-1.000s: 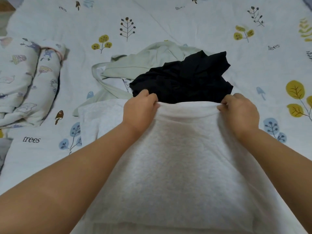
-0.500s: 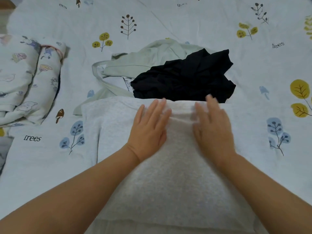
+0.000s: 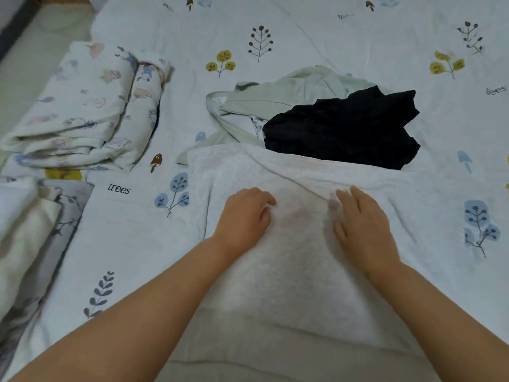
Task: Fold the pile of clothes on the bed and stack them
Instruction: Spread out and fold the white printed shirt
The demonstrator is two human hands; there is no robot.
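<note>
Smoothing the white garment [image 3: 297, 271] at 6 o'clock on the bed [image 3: 316, 37], our left hand [image 3: 243, 216] and right hand [image 3: 360, 224] press loosely, gripping nothing. It looks soft, light and floppy; we'd pinch its far corners. Unfolded clothes [image 3: 330, 119] wait at 12.

Right hand [image 3: 363, 230]: fingers [image 3: 334, 204] motion-blurred. White garment [image 3: 289, 271]: near edge cut off by frame. Beyond the fingers, black garment [image 3: 341, 128] partly hides pale green garment [image 3: 275, 97].
</note>
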